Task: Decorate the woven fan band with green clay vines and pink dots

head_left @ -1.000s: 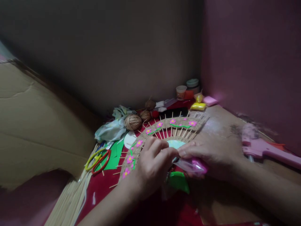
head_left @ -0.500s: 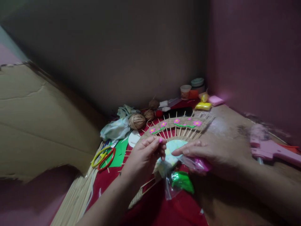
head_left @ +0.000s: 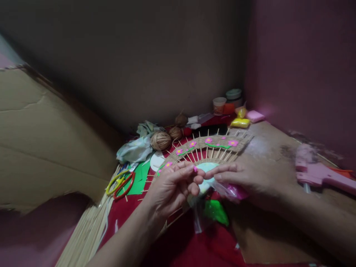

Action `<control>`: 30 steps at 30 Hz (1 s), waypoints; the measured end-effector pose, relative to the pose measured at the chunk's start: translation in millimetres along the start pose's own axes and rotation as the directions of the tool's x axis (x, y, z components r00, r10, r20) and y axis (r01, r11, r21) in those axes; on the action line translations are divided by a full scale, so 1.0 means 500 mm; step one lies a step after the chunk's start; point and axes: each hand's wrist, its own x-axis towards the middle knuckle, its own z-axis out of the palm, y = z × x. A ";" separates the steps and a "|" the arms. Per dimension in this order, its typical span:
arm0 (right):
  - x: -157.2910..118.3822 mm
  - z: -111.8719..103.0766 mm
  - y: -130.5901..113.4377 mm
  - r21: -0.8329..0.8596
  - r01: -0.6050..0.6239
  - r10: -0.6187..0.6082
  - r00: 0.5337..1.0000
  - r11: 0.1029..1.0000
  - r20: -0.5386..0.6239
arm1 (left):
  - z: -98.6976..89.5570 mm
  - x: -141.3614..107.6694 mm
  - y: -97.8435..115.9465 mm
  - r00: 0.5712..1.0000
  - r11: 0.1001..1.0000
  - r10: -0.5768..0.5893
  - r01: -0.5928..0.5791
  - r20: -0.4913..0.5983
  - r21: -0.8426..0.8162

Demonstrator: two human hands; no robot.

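My left hand (head_left: 178, 183) is closed in a pinch on a small pink piece of clay (head_left: 195, 169), held at the fingertips. My right hand (head_left: 232, 176) reaches in from the right, its front fingers stretched and their tips against the left fingertips. A clear plastic packet of magenta clay (head_left: 236, 191) sits under the right palm and seems held by the hidden fingers. Behind the hands lies a fan-shaped piece of sticks and woven twine (head_left: 200, 146), with pink flowers (head_left: 233, 143) and green stems on its band. The left hand covers part of it.
Green clay in plastic (head_left: 217, 212) lies below the hands on red cloth (head_left: 205, 244). Scissors (head_left: 121, 185), thin sticks (head_left: 80, 230) and twine balls (head_left: 161, 141) are at left. A pink glue gun (head_left: 317, 172) lies at right; yellow clay packets (head_left: 240, 123) stand behind. Cardboard (head_left: 50, 137) rises at left.
My hands have come together, so their fingertips now meet near the pink piece. The left fingers have loosened a little, and the view has shifted slightly.
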 end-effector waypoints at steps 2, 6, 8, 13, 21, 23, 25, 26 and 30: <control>0.002 -0.001 0.001 -0.011 0.023 -0.023 1.000 1.000 0.002 | 0.005 0.003 -0.002 1.000 1.000 -0.027 0.027 -0.006 -0.005; 0.002 0.001 -0.009 -0.056 0.044 -0.045 0.999 0.997 -0.022 | 0.013 0.003 -0.001 1.000 1.000 0.006 -0.006 -0.013 -0.020; 0.000 0.003 -0.013 -0.041 0.038 -0.039 0.999 0.998 -0.027 | 0.012 0.003 0.001 0.999 0.999 0.044 -0.044 0.002 -0.011; -0.006 0.001 -0.014 0.096 0.046 -0.049 0.998 0.994 0.025 | -0.005 0.005 0.006 0.997 0.997 0.066 -0.065 -0.029 0.044; -0.014 0.005 -0.023 0.179 -0.040 0.009 0.985 0.983 0.170 | -0.032 -0.001 0.019 0.989 0.993 0.090 -0.080 -0.118 0.083; -0.014 0.005 -0.021 0.139 0.008 -0.033 0.984 0.990 0.176 | -0.039 -0.002 0.027 0.985 0.992 0.111 -0.101 -0.132 0.080; -0.013 0.003 -0.018 0.099 0.035 -0.049 0.989 0.994 0.138 | -0.049 -0.003 0.037 0.977 0.987 0.151 -0.142 -0.148 0.071; -0.012 0.002 -0.016 0.083 0.045 -0.055 0.991 0.996 0.124 | -0.054 -0.003 0.042 0.973 0.984 0.173 -0.165 -0.152 0.067; -0.006 -0.004 -0.009 0.028 0.070 -0.073 0.993 0.997 0.098 | -0.070 -0.008 0.059 0.968 0.980 0.195 -0.186 -0.160 0.070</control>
